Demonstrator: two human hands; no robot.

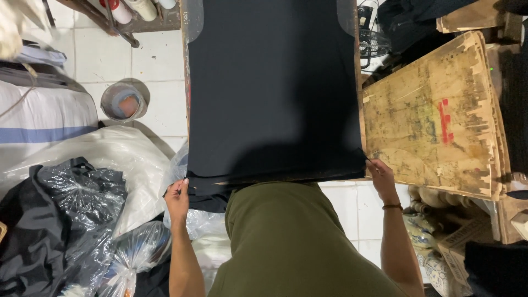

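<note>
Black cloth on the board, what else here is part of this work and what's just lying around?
In hand:
- black cloth, spread flat
- left hand, pinching its near left corner
- right hand, pinching its near right corner

Lying about:
- worn wooden boards
- plastic bags of dark cloth
- round tin on the tiled floor

Person was wearing an olive green top [286, 242], plain fabric, no print or logo that I could see, and it filled most of the lower middle of the view just below the black cloth [272, 88]. Both forearms were bare, so short sleeves or rolled up, can't say which since the sleeves sat out of view. Right of the olive top, the right hand [382, 176] had a thin dark band [392, 207] around its wrist, looked like a bracelet. The left hand [177, 199], left of the top, had nothing on its wrist. No gloves on either.
</note>
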